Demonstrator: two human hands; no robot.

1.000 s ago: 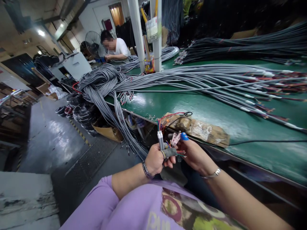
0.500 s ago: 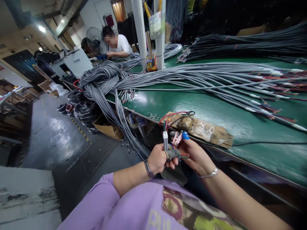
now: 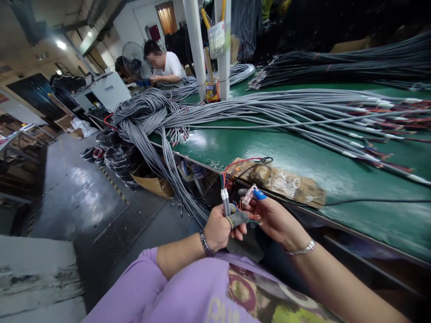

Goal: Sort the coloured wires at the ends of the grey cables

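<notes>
My left hand (image 3: 218, 229) is closed around a pair of grey cables (image 3: 225, 200) that stand upright, their coloured wire ends fanning out above the white sleeves. A grey finger cot covers its thumb. My right hand (image 3: 274, 217) sits right beside it, fingers pinched on a small pink connector (image 3: 248, 194), with a blue cot on the fingertip. Thin coloured wires run between both hands. Both hands hover just in front of the green table's edge (image 3: 303, 211).
Long bundles of grey cables (image 3: 269, 110) lie across the green table and spill off its left end (image 3: 148, 112). A taped cardboard piece (image 3: 286, 181) sits by the near edge. White posts (image 3: 193, 45) stand farther back. Another person (image 3: 161, 65) works at the far end.
Both hands stayed together and shifted only slightly; the view wobbled a little. The grip on the cables and connector is the same.
</notes>
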